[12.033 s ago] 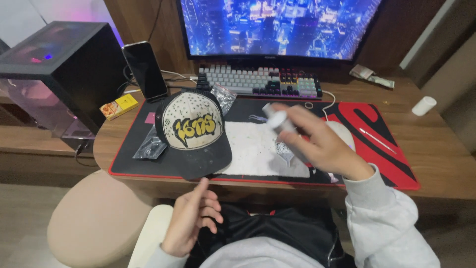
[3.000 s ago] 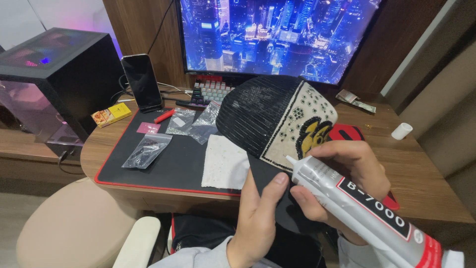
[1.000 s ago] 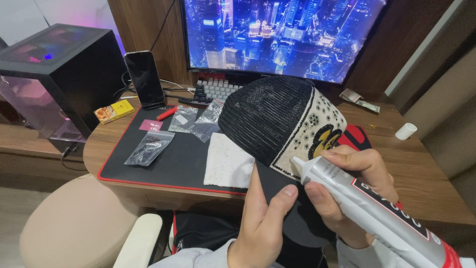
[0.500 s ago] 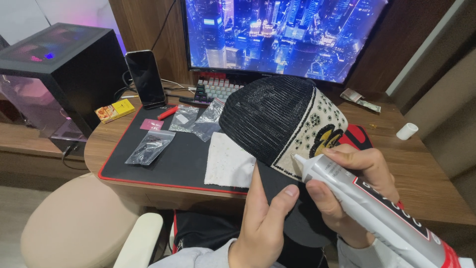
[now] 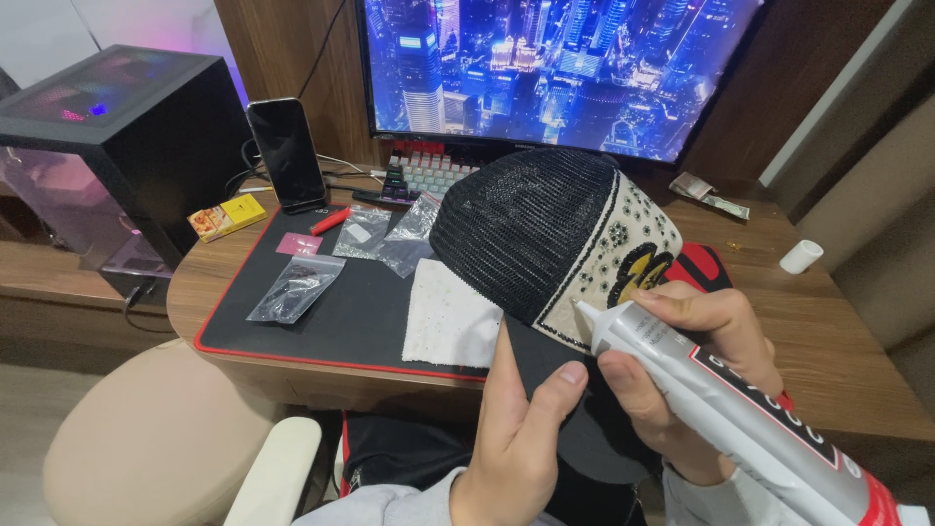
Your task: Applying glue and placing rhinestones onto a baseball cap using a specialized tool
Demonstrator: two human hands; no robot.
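Black mesh trucker cap (image 5: 531,229) is being gripped by the brim in the left hand (image 5: 521,429) while the right hand (image 5: 696,365) is clasping a glue tube (image 5: 721,409) just beside it.

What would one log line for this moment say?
left hand: holding cap by its brim | right hand: gripping glue tube, nozzle at cap's front | desk mat: small bags, white cloth
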